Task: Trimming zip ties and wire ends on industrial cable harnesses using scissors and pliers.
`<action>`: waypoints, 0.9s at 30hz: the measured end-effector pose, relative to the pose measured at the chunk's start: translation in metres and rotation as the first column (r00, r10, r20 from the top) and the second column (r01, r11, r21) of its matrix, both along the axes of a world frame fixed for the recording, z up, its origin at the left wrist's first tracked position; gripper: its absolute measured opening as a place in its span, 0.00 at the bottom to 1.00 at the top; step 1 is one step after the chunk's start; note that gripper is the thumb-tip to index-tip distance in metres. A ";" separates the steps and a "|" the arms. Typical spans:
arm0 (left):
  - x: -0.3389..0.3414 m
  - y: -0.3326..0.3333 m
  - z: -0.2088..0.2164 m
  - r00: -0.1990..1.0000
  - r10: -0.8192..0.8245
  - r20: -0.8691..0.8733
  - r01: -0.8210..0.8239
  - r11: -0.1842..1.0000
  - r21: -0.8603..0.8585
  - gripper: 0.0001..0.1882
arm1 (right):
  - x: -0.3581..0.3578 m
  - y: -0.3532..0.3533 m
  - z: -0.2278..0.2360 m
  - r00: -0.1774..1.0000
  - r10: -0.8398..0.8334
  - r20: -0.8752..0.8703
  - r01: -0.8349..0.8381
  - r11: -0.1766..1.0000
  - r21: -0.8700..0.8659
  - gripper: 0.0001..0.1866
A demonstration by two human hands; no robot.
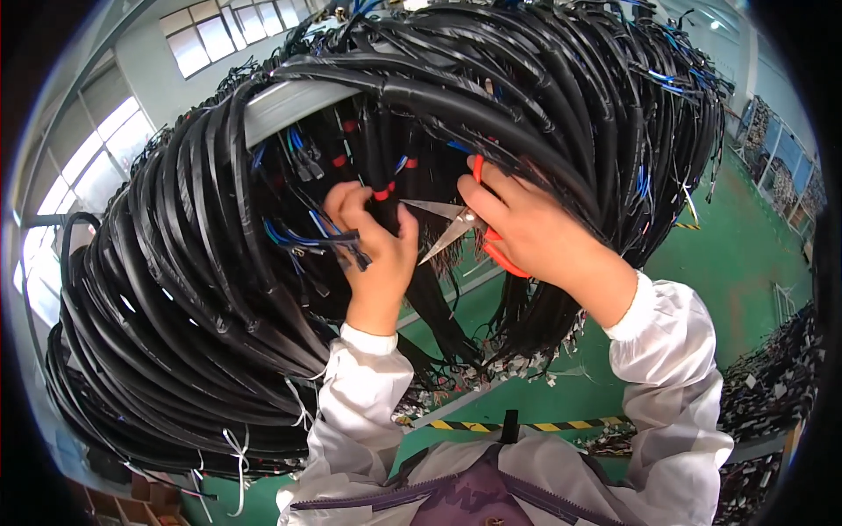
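Note:
My right hand (526,219) grips a pair of scissors (458,230) with red handles. Their metal blades are spread apart and point left, toward my other hand. My left hand (375,250) is curled round a black cable (384,209) that carries red bands, with the thumb on its right side. The upper blade tip is close to that thumb and the cable. Beside the left hand hang thin blue and black wires with black connectors (358,254). Thick black wire harnesses (509,114) arch over both hands.
Heavy harness loops (167,298) hang at the left from a pale metal beam (298,107); white ties (237,447) bind some. Below are a green floor (702,272) and yellow-black striped tape (526,426). More harnesses (772,377) are piled at the right, and cardboard boxes (123,508) stand lower left.

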State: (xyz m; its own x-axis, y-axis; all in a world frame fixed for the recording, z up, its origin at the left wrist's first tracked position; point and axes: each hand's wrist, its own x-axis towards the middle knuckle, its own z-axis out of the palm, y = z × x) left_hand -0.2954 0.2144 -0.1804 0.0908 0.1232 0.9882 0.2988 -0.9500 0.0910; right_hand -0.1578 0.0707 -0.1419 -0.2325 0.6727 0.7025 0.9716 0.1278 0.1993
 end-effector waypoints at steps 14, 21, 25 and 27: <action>0.000 -0.022 0.002 0.958 0.259 -0.127 -0.270 0.959 -0.083 0.27 | 0.025 -0.007 -0.003 0.927 0.373 -0.028 -0.374 0.927 -0.028 0.30; 0.015 -0.032 0.032 0.928 0.360 -0.097 -0.367 0.928 -0.061 0.13 | 0.021 -0.008 -0.003 0.836 0.538 -0.110 -0.536 0.843 0.048 0.30; 0.005 -0.042 0.032 0.999 0.030 0.015 -0.026 0.968 -0.249 0.07 | 0.022 -0.008 -0.004 0.817 0.572 -0.073 -0.565 0.820 0.093 0.31; -0.007 -0.054 0.030 0.993 -0.060 0.098 0.091 0.933 -0.349 0.06 | 0.023 -0.007 -0.008 0.760 0.638 -0.122 -0.625 0.770 0.129 0.31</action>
State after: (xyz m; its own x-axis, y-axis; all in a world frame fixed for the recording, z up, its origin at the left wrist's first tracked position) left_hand -0.3027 0.1608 -0.1508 0.0323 0.4613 0.8867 0.2041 -0.8715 0.4460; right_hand -0.1346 0.0634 -0.1501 -0.4735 0.3542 0.8064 0.6940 0.7139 0.0939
